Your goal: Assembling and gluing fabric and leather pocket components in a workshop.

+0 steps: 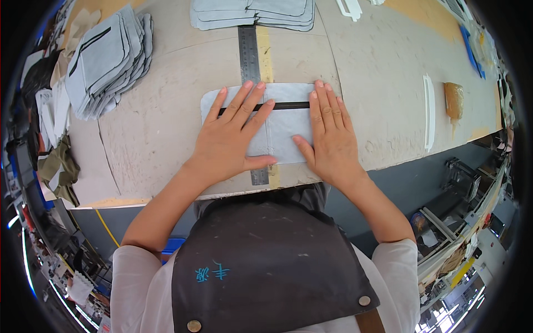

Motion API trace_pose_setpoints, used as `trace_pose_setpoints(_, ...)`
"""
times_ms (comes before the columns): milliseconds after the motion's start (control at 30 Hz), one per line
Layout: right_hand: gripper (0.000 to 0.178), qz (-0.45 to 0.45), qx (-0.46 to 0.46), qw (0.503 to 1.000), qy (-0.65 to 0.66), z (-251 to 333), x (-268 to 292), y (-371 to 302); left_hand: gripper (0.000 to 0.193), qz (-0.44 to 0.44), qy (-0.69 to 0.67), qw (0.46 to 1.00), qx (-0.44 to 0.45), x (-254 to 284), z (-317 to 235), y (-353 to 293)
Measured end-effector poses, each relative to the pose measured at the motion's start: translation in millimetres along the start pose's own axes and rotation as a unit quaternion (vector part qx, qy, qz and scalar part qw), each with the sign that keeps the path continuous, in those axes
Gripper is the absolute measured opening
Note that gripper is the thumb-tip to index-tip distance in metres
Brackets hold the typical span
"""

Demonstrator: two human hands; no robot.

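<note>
A light grey fabric panel (286, 127) with a black strip (291, 105) across its upper part lies flat near the table's front edge. My left hand (233, 133) rests on its left side with fingers stretched and spread. On the right side my right hand (331, 130) lies flat, fingers straight and thumb apart. Neither hand grips anything; both press on the panel and hide parts of it. Under the panel runs a steel ruler (249, 53), showing beyond its far and near edges, with a yellowish tape strip (265, 53) alongside.
Similar grey panels form a stack (111, 61) at the far left and another pile (252, 14) at the far middle. White strips (428, 114), a brown block (453, 100) and a blue tool (471, 51) lie at the right. Olive cloth (60, 169) hangs at the left edge.
</note>
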State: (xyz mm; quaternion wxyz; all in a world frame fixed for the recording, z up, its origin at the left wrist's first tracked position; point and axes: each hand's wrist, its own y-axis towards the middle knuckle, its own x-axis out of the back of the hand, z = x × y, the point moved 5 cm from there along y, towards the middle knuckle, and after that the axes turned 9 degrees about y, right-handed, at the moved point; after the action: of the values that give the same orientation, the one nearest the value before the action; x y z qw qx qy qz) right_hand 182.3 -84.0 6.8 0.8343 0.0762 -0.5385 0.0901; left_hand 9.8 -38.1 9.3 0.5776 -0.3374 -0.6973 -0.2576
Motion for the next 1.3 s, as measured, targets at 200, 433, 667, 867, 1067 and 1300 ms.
trace_pose_setpoints(200,0.07,-0.026,-0.007,0.999,0.031,-8,9,-11,0.094,0.06,0.001,0.998,-0.009,11,0,3)
trace_pose_setpoints(433,0.042,-0.276,-0.107,0.931,0.215,-76,68,-72,0.079,-0.004,-0.08,0.992,-0.1,30,-27,60)
trace_pose_setpoints(667,0.036,-0.446,-0.357,0.554,0.606,-177,95,-174,0.032,-0.118,-0.209,0.919,-0.314,-1,-164,183)
trace_pose_setpoints(867,0.038,-0.396,-0.396,0.478,0.676,-194,91,-189,0.029,-0.136,-0.194,0.906,-0.352,-38,-247,244)
trace_pose_setpoints(1067,0.038,-0.371,-0.307,0.277,0.831,-208,81,-191,0.026,-0.168,-0.159,0.91,-0.344,-51,-268,253)
trace_pose_setpoints(1300,0.034,-0.361,-0.289,0.41,0.786,-205,91,-177,0.012,-0.202,-0.22,0.936,-0.185,-47,-255,260)
